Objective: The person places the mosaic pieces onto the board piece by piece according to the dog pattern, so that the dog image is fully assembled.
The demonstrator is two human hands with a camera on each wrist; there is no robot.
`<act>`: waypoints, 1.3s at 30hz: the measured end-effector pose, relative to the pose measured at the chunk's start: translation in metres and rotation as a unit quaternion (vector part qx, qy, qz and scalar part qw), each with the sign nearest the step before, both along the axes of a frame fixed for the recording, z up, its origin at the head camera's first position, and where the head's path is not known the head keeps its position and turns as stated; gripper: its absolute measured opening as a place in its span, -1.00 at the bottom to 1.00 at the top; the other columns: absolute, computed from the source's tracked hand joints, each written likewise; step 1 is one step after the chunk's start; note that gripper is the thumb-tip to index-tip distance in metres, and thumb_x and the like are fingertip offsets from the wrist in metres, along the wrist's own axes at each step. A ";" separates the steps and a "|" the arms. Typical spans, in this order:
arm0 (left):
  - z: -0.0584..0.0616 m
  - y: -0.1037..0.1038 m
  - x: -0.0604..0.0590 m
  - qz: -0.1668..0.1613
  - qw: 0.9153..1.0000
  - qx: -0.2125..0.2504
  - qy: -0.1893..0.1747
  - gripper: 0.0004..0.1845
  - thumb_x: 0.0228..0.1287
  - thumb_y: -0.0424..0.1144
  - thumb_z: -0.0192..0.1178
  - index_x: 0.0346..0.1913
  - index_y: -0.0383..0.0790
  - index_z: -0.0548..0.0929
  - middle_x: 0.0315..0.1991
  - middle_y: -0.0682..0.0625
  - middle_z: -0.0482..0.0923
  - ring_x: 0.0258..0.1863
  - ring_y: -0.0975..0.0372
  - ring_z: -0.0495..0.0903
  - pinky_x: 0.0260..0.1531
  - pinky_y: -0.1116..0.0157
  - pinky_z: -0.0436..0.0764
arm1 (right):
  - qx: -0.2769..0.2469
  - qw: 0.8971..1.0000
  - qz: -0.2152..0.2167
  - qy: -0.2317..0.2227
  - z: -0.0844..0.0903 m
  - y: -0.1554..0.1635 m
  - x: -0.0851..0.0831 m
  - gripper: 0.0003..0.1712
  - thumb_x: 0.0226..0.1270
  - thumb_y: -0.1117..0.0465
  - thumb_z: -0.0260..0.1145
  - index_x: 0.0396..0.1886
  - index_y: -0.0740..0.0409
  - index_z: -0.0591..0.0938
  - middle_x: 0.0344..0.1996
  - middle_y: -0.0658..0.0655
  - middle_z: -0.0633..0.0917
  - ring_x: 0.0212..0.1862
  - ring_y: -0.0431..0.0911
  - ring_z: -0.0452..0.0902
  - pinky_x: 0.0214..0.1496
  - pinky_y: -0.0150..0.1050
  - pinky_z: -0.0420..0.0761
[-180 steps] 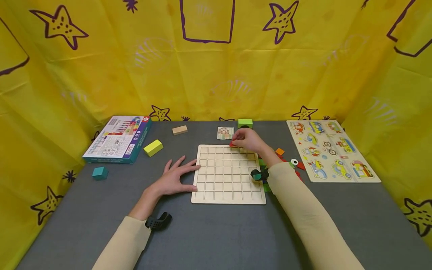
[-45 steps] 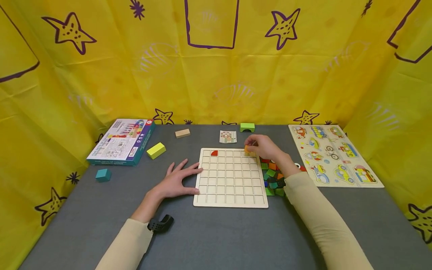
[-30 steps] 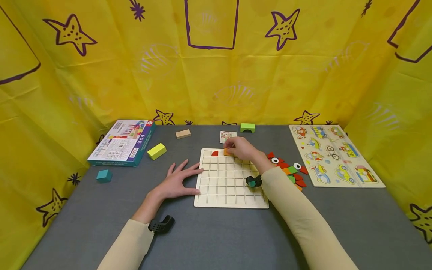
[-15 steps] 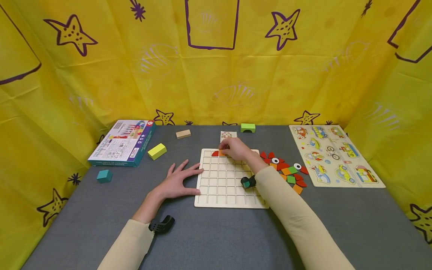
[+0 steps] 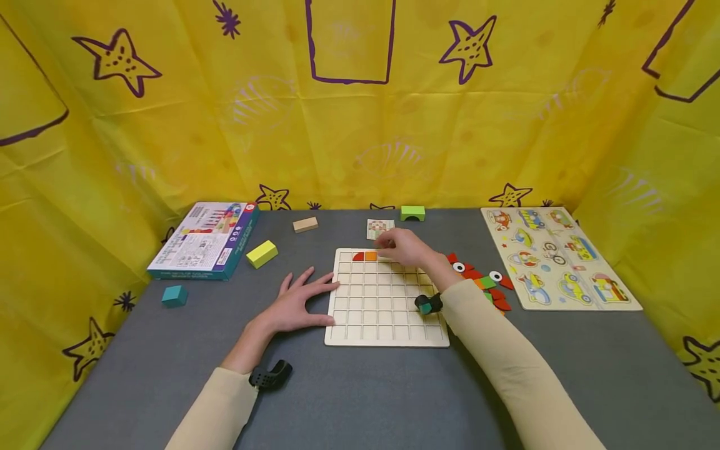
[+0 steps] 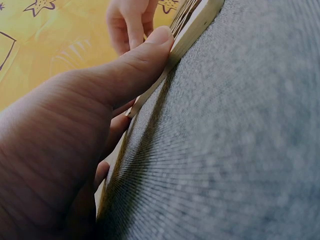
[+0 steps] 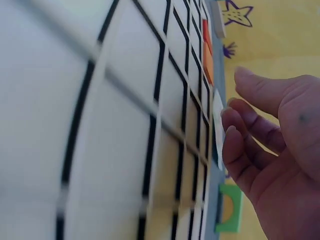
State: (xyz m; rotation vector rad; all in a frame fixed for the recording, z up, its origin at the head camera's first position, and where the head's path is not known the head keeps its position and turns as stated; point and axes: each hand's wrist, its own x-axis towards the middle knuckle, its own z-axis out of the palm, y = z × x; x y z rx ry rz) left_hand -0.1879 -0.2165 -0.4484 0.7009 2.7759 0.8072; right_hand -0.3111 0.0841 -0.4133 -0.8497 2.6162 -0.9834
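A wooden grid board [image 5: 387, 325] lies on the grey table. In its top row sit a red quarter-round piece [image 5: 357, 256] and, right beside it, an orange square piece [image 5: 370, 256]. My right hand [image 5: 394, 245] hovers just right of the orange piece, fingers relaxed and holding nothing. The right wrist view shows those loose fingers [image 7: 245, 135] above the board, with the orange piece [image 7: 208, 62] and red piece [image 7: 205, 32] beyond. My left hand [image 5: 300, 300] lies flat on the table. Its thumb [image 6: 150, 50] presses the board's left edge [image 6: 197, 25].
A pile of coloured pieces [image 5: 486, 284] lies right of the board, a vehicle puzzle [image 5: 554, 256] further right. Behind the board are a pattern card [image 5: 379, 228], green arch [image 5: 412, 213] and wood block [image 5: 305, 224]. At left: game box [image 5: 205, 237], yellow block [image 5: 261, 253], teal cube [image 5: 174, 295].
My right hand carried the orange piece leftward along the top row, set it beside the red piece, let go and drew back slightly right. The left hand has stayed put.
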 end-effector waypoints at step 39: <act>0.000 0.002 0.001 0.005 1.000 -0.001 0.001 -0.10 0.11 0.32 0.39 0.49 0.08 0.42 0.56 0.05 0.16 0.57 -0.16 -0.20 0.35 -0.31 -0.45 | 0.072 0.992 -0.104 0.017 -0.006 0.110 0.008 -0.79 0.35 0.25 0.43 -0.15 0.30 0.64 -0.33 0.14 0.65 -0.26 0.03 0.53 -0.11 -0.04 0.54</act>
